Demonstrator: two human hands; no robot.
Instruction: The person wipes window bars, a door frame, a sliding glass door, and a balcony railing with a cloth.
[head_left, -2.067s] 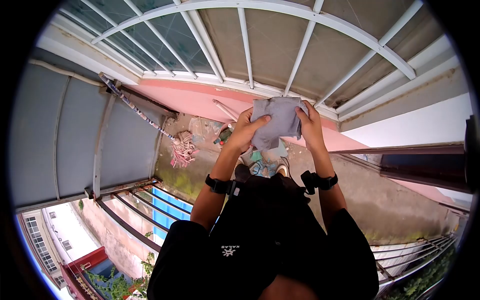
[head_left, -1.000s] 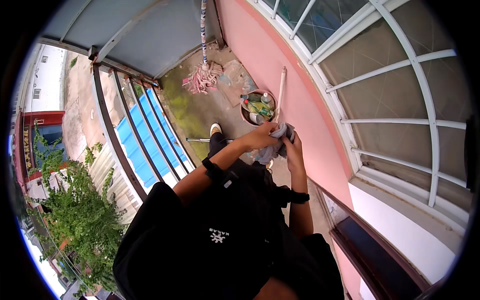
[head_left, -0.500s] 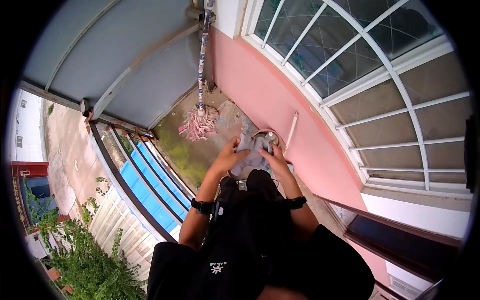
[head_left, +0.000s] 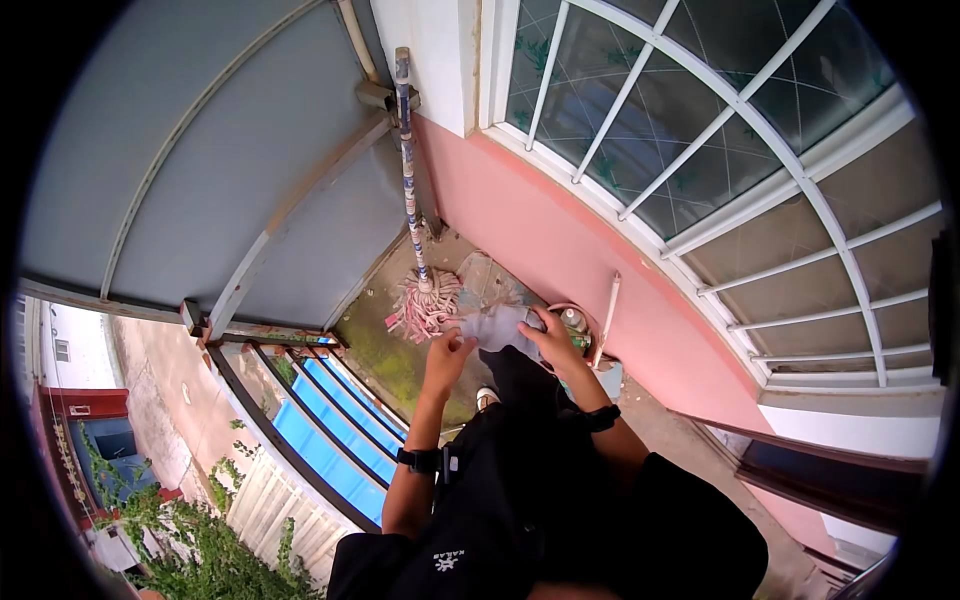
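Note:
A thin grey-lavender cloth (head_left: 488, 328) is stretched between my two hands, above the concrete floor. My left hand (head_left: 449, 358) pinches its left end. My right hand (head_left: 551, 338) grips the opposite end, with the fingers closed on the fabric. Just beyond my right hand, by the pink wall, a round basin (head_left: 592, 324) holds a bottle and other small items. To the upper left of the cloth, a mop (head_left: 426, 302) with pink and white strands rests head down on the floor.
The mop's patterned handle leans toward the grey metal panel (head_left: 330, 200). A white pipe (head_left: 608, 318) rises along the pink wall (head_left: 560, 240), below a barred window (head_left: 690, 150). Dark metal railing (head_left: 285, 430) borders the left side. A shoe (head_left: 487, 398) shows below the cloth.
My hands have moved apart, and the cloth has gone from bunched to spread between them. The view has shifted, so the mop and railing appear lower and farther right.

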